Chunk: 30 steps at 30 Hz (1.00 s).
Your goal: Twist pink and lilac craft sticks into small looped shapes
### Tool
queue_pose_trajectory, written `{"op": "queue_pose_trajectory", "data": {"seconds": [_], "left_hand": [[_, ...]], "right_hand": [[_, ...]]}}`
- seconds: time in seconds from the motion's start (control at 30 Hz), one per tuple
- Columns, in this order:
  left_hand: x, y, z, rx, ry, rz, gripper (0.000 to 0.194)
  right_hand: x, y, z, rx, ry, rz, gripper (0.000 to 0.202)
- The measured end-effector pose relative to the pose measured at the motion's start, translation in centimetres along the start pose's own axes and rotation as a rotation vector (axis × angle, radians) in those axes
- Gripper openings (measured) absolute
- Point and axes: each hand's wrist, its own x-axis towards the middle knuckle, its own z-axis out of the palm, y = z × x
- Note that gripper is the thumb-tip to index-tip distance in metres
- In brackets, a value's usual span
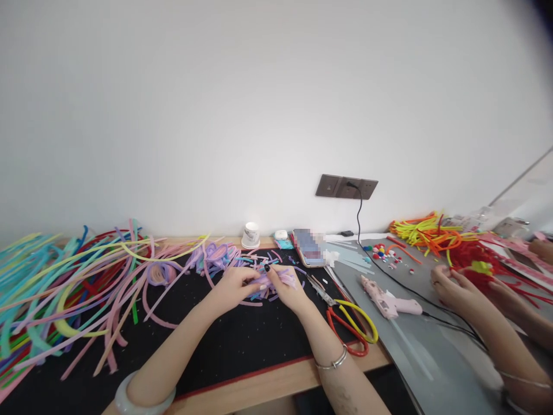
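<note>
My left hand (235,287) and my right hand (291,294) meet above the black mat (246,346). Closed in the fingers of both is a bunch of short lavender and pink pipe cleaners (280,279); its lower part is hidden behind the fingers. Cut pipe cleaner pieces (259,262) lie scattered behind and around the hands. Just left of them sits a heap of curled purple and pink pipe cleaners (216,255). To the right of my right hand rest scissors (341,314) with one red and one yellow handle loop.
Long multicoloured pipe cleaners (86,282) cover the left side. A paper cup (250,235) and a phone (309,248) stand by the wall. On the grey table, a pink glue gun (391,300) has a black cord. A co-worker's hands (458,288) hold red pipe cleaners (469,262).
</note>
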Motion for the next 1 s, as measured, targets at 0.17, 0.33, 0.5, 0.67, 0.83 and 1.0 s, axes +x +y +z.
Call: {"op": "queue_pose_trajectory", "data": {"seconds": [0.17, 0.33, 0.5, 0.67, 0.83, 1.0], "left_hand": [[-0.1, 0.1, 0.2, -0.002, -0.041, -0.062, 0.033], [0.0, -0.4, 0.6, -0.025, -0.021, -0.078, 0.036], [0.1, -0.5, 0.8, -0.082, -0.029, -0.104, 0.037], [-0.3, -0.6, 1.2, -0.339, -0.301, -0.219, 0.035], [-0.4, -1.4, 2.3, -0.409, -0.325, -0.257, 0.032], [-0.3, -2.1, 3.2, -0.338, -0.168, -0.241, 0.029]], "right_hand": [[0.0, -0.4, 0.0, -0.025, -0.066, -0.052, 0.041], [0.1, 0.0, -0.1, -0.073, -0.076, -0.034, 0.043], [0.1, 0.3, -0.2, -0.055, -0.07, -0.003, 0.043], [0.2, 0.3, -0.3, -0.005, -0.122, 0.028, 0.038], [0.3, 0.4, -0.5, -0.033, -0.139, 0.026, 0.036], [0.2, 0.7, -0.6, 0.001, -0.125, 0.061, 0.034]]}}
